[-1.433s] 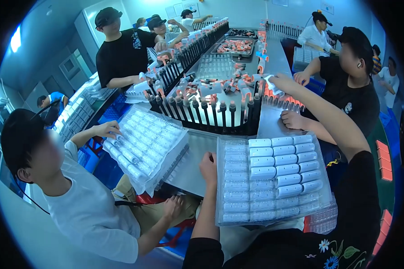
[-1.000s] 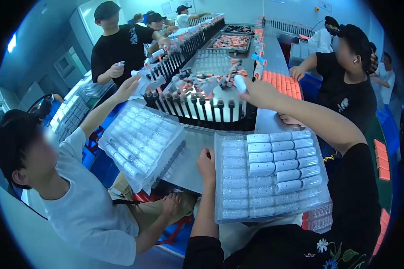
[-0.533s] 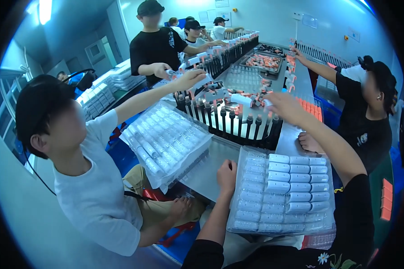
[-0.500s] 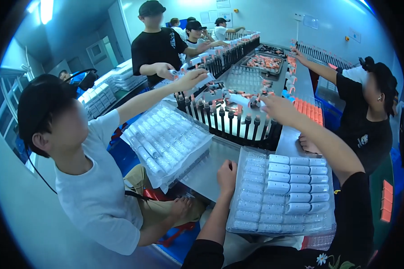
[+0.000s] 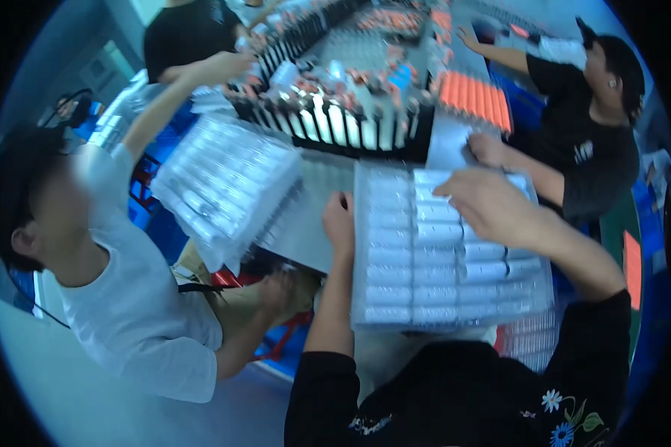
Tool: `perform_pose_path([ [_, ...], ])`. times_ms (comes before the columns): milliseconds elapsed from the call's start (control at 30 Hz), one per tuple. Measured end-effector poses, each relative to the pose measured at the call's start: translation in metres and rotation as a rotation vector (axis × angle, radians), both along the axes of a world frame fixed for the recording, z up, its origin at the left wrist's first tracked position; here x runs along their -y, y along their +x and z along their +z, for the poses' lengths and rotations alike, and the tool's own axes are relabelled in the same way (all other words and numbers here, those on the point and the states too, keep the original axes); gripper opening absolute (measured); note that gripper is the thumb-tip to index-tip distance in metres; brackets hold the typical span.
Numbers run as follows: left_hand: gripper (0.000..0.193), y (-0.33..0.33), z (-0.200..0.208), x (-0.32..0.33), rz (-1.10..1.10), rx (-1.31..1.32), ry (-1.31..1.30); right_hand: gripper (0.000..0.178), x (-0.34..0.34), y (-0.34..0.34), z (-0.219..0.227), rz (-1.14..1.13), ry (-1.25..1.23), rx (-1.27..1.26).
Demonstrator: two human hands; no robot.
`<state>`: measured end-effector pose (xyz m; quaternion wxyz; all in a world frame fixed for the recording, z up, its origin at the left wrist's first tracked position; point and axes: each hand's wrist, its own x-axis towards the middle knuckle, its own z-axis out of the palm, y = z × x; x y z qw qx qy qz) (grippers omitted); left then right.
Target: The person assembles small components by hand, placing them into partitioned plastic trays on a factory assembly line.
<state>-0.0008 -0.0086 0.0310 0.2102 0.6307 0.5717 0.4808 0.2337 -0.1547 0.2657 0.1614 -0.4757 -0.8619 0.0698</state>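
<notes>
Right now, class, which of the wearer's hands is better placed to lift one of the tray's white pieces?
The right hand, probably: it is over the tray, close to the white pieces. The left hand is curled beside the tray's left edge.

Orange pieces [image 5: 476,102] lie near a black-shirted co-worker [image 5: 590,175].

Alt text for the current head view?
Person's right hand is over white cylindrical pieces in a clear plastic tray, contact unclear through blur; their left hand is beside the tray's left edge. At left, a co-worker in white is by a second tray; orange parts lie upper right.
</notes>
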Motion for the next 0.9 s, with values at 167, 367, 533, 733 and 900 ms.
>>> perform_pose_path([
  [167, 0.032, 0.014, 0.007, 0.002, -0.043, 0.062, -0.021, 0.04, 0.01, 0.022, -0.012, -0.035, -0.114, 0.054],
  [367, 0.032, 0.006, -0.003, 0.009, -0.023, 0.051, 0.01, 0.051, 0.004, 0.006, -0.033, 0.01, -0.163, 0.116],
  [533, 0.032, 0.01, 0.0, 0.012, -0.038, 0.076, -0.006, 0.053, -0.001, -0.015, -0.029, -0.053, -0.223, 0.34],
  [733, 0.031, 0.005, -0.001, 0.006, -0.022, 0.077, -0.012, 0.063, -0.024, 0.008, -0.011, -0.068, -0.226, 0.027],
  [900, 0.032, 0.005, 0.003, 0.01, 0.003, 0.028, -0.05, 0.066, -0.09, 0.068, 0.046, -0.3, 0.008, -0.34],
])
